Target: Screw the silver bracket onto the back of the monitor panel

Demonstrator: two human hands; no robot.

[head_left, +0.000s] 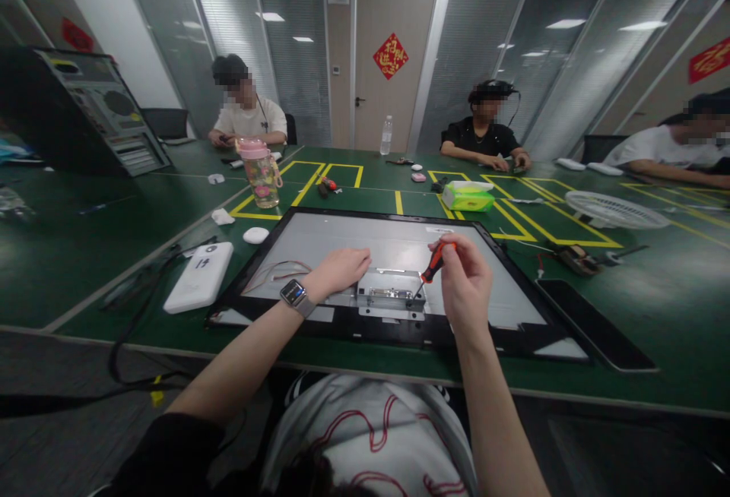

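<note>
A flat display panel [393, 235] with a black frame lies back-side up on the green table in front of me. Attached near its front edge is a silver metal bracket [391, 305] carrying a small circuit board [388, 294]. My right hand [468, 284] grips a red-and-black screwdriver [434, 261], tilted so that its tip meets the bracket's right end. My left hand [341, 269], with a watch on the wrist, lies flat on the panel by the bracket's left end. Its fingers stretch to the right and hold nothing visible.
Left of the panel are a white power bank [199, 276], a white case [256, 235] and a pink-lidded bottle [261, 174]. A dark phone-like slab [593, 322] lies to the right. Beyond are a tissue pack [468, 196], a white round grille [616, 210] and seated people.
</note>
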